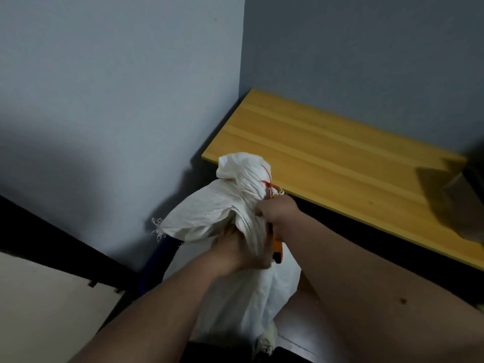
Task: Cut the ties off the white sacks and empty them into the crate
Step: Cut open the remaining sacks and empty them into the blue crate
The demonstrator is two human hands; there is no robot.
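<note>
A white woven sack [209,208] stands upright in front of me, its neck bunched and bound by a red tie [267,179]. My left hand [235,252] grips the gathered neck just below the tie. My right hand [277,210] holds an orange-handled cutter [278,247], whose metal tip touches the red tie at the right side of the neck. The crate is not in view.
A yellow wooden tabletop [327,153] runs along the right, against a grey-blue wall corner. A dark object [466,200] sits at its right end. A blue object [157,260] shows behind the sack on the left. Dark trim crosses the lower left.
</note>
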